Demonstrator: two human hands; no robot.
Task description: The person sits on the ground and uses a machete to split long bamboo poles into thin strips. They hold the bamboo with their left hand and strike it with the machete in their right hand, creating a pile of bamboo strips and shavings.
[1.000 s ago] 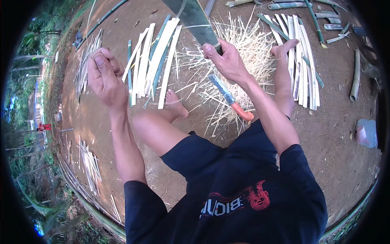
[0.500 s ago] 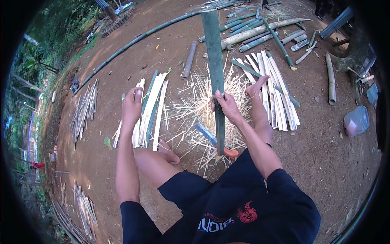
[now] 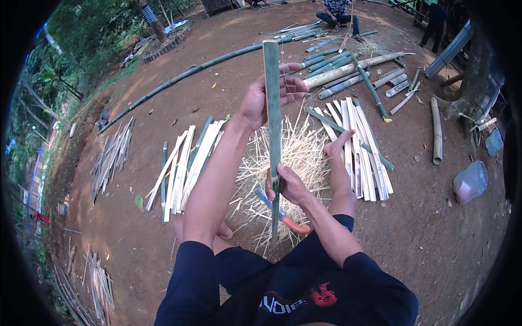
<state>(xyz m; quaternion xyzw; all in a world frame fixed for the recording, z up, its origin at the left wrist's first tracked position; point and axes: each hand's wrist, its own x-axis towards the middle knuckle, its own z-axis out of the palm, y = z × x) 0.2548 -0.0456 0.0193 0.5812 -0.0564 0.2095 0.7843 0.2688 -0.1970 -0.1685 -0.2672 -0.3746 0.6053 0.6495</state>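
A long green split bamboo strip (image 3: pixel 274 125) stands nearly upright in front of me. My right hand (image 3: pixel 292 186) is closed around its lower part, thumb on the near face. My left hand (image 3: pixel 253 105) is behind the upper part of the strip, its fingers apart and reaching past the right edge; whether it touches the strip I cannot tell. Below my right hand, a knife with an orange handle (image 3: pixel 294 225) lies on a heap of pale bamboo shavings (image 3: pixel 302 149). The strip's lower end hides part of the knife.
Split bamboo slats (image 3: pixel 187 168) lie left of the shavings, with another bundle of slats (image 3: pixel 361 149) at right by my foot. Bamboo poles (image 3: pixel 353 68) are piled farther off. A clear plastic bag (image 3: pixel 471 182) sits at right. A seated person (image 3: pixel 338 16) is at the back.
My left hand has moved right and up from beside the left slats to behind the strip, fingers spreading. The strip and my right hand have shifted slightly left and lower in view.
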